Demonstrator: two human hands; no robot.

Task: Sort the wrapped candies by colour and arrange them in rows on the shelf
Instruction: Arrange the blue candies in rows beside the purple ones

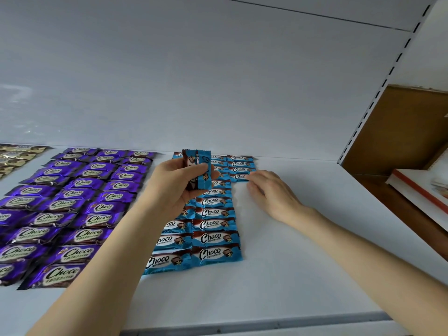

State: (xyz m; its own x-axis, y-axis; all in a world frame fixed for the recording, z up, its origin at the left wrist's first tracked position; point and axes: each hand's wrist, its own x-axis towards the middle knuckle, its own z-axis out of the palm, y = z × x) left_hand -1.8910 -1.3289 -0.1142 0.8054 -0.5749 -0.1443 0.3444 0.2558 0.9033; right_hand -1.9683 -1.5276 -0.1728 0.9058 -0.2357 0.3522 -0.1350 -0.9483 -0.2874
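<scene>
Blue Choco candies [213, 236] lie in rows on the white shelf [303, 263], two long rows and a short third row [238, 167] at the back right. My left hand [177, 185] holds a small upright stack of blue candies [200, 173] above those rows. My right hand [271, 192] rests on the shelf with its fingertips touching the nearest candy [240, 177] of the short row. Purple Choco candies [80, 202] fill three rows on the left. Gold candies [14, 156] lie at the far left.
The shelf's back panel [194, 81] rises right behind the rows. A slotted upright [378, 93] marks the right end. Beyond it are a brown board [397, 132] and a white box with a red stripe [421, 190].
</scene>
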